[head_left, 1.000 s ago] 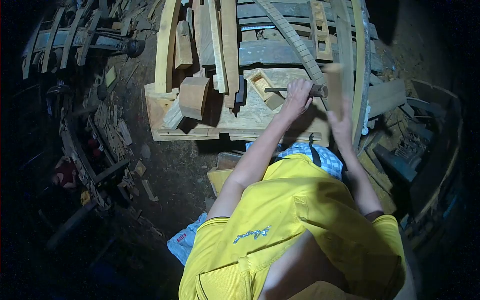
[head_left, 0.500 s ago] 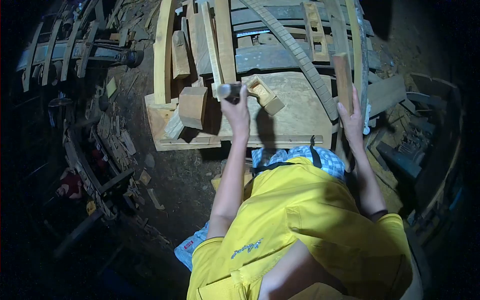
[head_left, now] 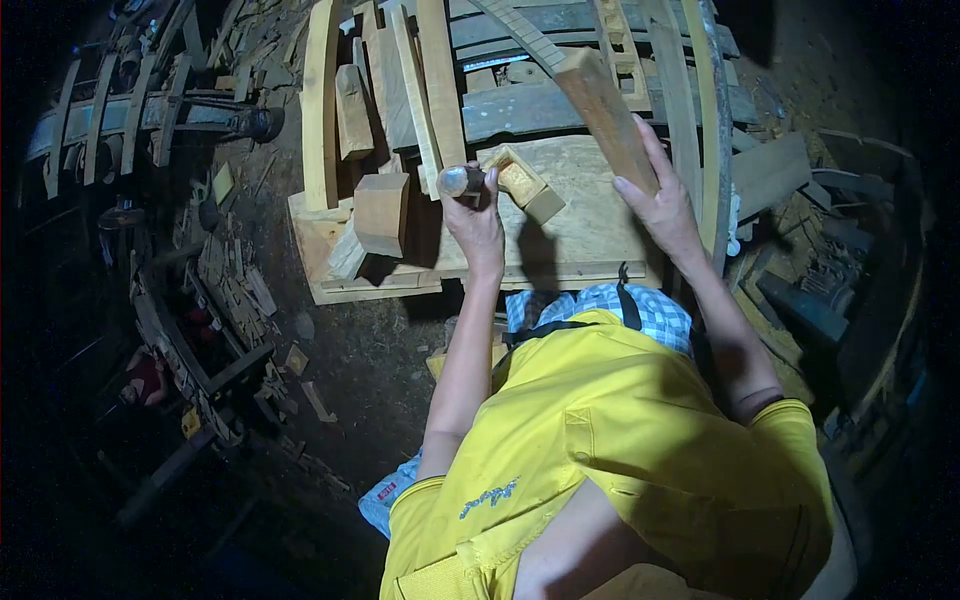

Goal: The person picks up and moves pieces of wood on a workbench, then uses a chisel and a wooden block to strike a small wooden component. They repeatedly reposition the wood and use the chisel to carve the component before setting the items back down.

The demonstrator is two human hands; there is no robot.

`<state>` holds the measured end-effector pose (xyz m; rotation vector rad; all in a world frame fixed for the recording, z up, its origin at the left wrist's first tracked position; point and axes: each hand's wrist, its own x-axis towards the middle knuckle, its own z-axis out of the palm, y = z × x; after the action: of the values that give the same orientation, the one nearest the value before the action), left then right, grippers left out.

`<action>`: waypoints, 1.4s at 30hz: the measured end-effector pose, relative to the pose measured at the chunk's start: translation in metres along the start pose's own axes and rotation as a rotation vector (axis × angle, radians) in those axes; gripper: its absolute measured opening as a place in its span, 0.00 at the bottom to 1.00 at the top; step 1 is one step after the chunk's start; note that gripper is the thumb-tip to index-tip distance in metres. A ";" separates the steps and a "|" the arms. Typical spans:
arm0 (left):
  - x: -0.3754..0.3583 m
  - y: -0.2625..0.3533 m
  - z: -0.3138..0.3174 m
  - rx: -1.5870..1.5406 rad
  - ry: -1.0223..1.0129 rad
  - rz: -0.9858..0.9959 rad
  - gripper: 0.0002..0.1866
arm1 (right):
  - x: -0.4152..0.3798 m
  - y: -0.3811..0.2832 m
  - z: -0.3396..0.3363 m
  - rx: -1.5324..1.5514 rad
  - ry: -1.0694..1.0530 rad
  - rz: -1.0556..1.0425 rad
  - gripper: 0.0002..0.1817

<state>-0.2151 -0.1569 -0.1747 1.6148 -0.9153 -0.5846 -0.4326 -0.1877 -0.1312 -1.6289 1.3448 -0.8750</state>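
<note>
My left hand (head_left: 474, 232) is wrapped round a dark cylindrical tool (head_left: 462, 181) with a pale round end, above the wooden work board (head_left: 590, 215). My right hand (head_left: 664, 205) grips the lower end of a reddish-brown wooden block (head_left: 610, 120), which is raised and tilted up to the left. Between the hands, a small hollowed wooden piece (head_left: 520, 180) lies on the board, close to the tool. A squarish brown wood block (head_left: 381, 214) stands left of my left hand.
Long wooden strips (head_left: 320, 110) and a short block (head_left: 353, 115) lie at the upper left. A slotted wooden piece (head_left: 622, 55) is at the top. Wood scraps (head_left: 250, 285) litter the ground at left, where a partly visible person (head_left: 148, 378) is in shadow. Dark machinery (head_left: 815, 300) is at right.
My right hand has moved left and inward with the wooden block, which is now higher and tilted over the board. My left hand with the tool has hardly moved.
</note>
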 end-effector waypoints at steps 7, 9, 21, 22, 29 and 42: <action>-0.005 0.000 -0.001 -0.010 0.030 -0.039 0.16 | 0.028 -0.076 0.011 0.036 -0.060 -0.377 0.43; -0.007 0.005 0.001 0.092 0.055 0.024 0.18 | 0.038 -0.079 0.019 -0.039 -0.181 -0.437 0.44; -0.015 -0.039 0.007 0.008 -0.109 0.024 0.23 | 0.063 -0.062 0.041 -0.528 -0.542 -0.482 0.41; -0.013 -0.044 0.009 0.006 -0.104 0.025 0.23 | 0.061 -0.061 0.042 -0.413 -0.474 -0.530 0.41; -0.008 -0.014 0.004 0.122 -0.002 -0.071 0.16 | 0.070 -0.048 0.042 -0.535 -0.610 -0.431 0.40; 0.010 -0.002 0.006 0.005 0.096 0.053 0.15 | 0.033 -0.019 0.004 -0.126 -0.176 -0.050 0.37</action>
<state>-0.2133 -0.1686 -0.1770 1.6045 -0.8854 -0.4645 -0.4152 -0.2175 -0.1149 -1.7991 1.2622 -0.6689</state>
